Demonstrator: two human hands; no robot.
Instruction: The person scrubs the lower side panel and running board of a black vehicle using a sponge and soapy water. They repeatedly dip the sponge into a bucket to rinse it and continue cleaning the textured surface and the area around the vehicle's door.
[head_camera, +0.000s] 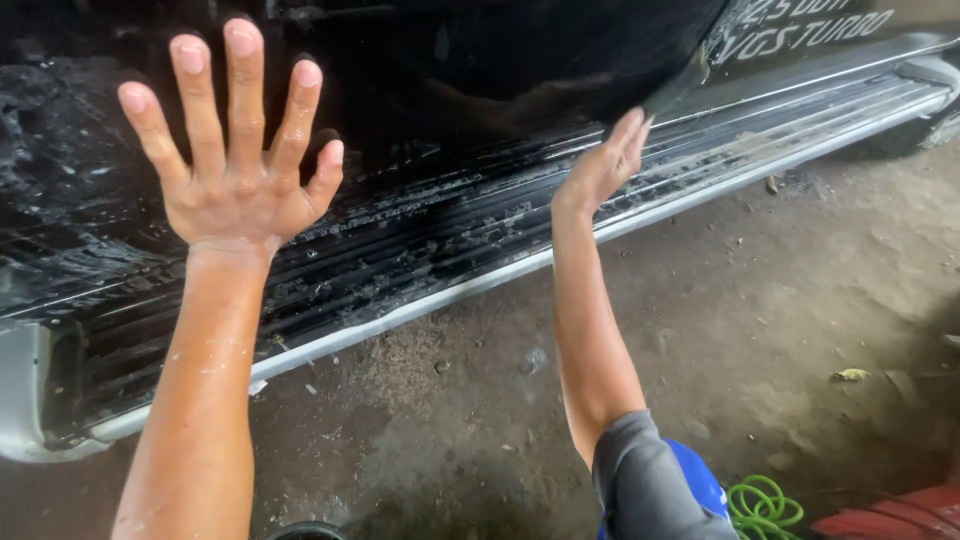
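Evidently wet, the glossy black car door (480, 70) carries soapy streaks.

The left hand (235, 165) is raised flat, palm turned away, all five fingers spread wide and pointing up, its bare forearm straight below it. The right hand (603, 165) reaches forward on an outstretched arm, fingers together and extended, a grey sleeve at the elbow.

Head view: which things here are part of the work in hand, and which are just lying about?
In hand:
- left hand, spread flat on the black car door
- right hand, fingers at the door's lower edge
- wet running board

Lying about:
- green coiled hose
- leaf
- red thing, bottom right
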